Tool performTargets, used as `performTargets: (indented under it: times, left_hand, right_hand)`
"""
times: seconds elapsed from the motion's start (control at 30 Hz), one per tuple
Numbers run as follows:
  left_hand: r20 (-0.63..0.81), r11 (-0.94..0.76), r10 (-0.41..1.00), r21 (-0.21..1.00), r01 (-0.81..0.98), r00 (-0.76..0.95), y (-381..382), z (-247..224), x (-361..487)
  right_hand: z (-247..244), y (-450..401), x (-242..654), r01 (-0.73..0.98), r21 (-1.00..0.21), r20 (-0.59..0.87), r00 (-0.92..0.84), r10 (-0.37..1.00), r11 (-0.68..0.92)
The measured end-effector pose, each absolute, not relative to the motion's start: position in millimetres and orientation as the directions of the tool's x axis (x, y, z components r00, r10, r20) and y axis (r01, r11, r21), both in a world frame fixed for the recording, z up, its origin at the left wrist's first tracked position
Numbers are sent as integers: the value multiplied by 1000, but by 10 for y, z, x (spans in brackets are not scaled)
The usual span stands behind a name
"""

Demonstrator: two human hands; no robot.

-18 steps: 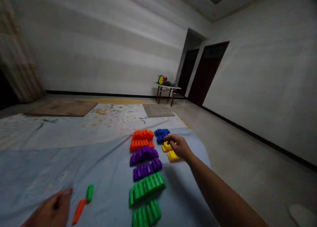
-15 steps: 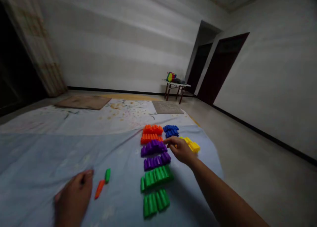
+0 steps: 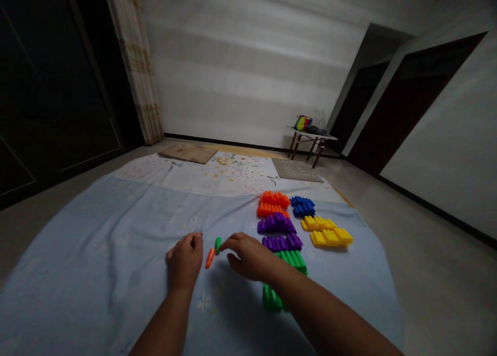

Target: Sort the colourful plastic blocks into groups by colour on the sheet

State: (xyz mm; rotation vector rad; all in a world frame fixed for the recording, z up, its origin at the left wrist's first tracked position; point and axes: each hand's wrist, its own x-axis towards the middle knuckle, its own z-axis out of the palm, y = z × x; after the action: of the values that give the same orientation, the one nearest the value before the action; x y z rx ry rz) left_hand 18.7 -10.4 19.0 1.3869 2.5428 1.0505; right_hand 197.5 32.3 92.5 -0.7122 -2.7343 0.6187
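Head view: right hand (image 3: pixel 248 256) has thumb and forefinger apart, nothing seen between them, forefinger tip right by the green piece (image 3: pixel 218 245); can't tell if it touches. Left hand (image 3: pixel 186 257) is loosely curled, resting near the orange piece (image 3: pixel 210 258); can't tell if it holds anything. Green piece lies lower centre of the frame, between the hands, on the pale blue cloth (image 3: pixel 97 237); orange piece just below it and to its left. Both probably light and stiff, likely plastic, maybe a bit slick, not fragile; soft cloth might let them roll or shift. Best hold: pinch across the narrow sides, mid-length. Looks: short, slim, single-coloured sticks, green upright in frame, orange slanting; ends too small to read. Similar-looking purple rows (image 3: pixel 277 225) and yellow rows (image 3: pixel 332 237) sit right of centre.
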Motion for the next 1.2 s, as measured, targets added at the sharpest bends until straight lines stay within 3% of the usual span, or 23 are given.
performTargets:
  times: [0.2,0.4,0.63,0.73,0.87,1.07,1.2]
  left_hand:
    - [250,361,758,608,707,-602,-108,200,180]
    - [254,361,758,603,711,-601,-113,197,177]
    - [256,356,765,598,718,-592,-122,232,196]
    - [239,372,769,587,719,-593,-105,219,183]
    - [215,389,770,587,709,-601,-72,191,150]
    - [205,382,782,588,713,-588,-67,206,137]
    - [204,389,778,586,711,-594,-73,228,148]
  right_hand:
    - [629,474,1504,340,-220,74,-929,364,914]
    - [524,591,1445,322,-152,-43,-947,319,934]
    - [693,529,1701,438,-28,-29,-899,437,899]
    - [801,467,1822,446,-82,8,-894,448,891]
    - [945,370,2033,466,-282,175,-834,523,839]
    - [1044,275,2604,526,-606,293,-550,782,597]
    - [1027,332,2988,548,-715,269,-357,894,434]
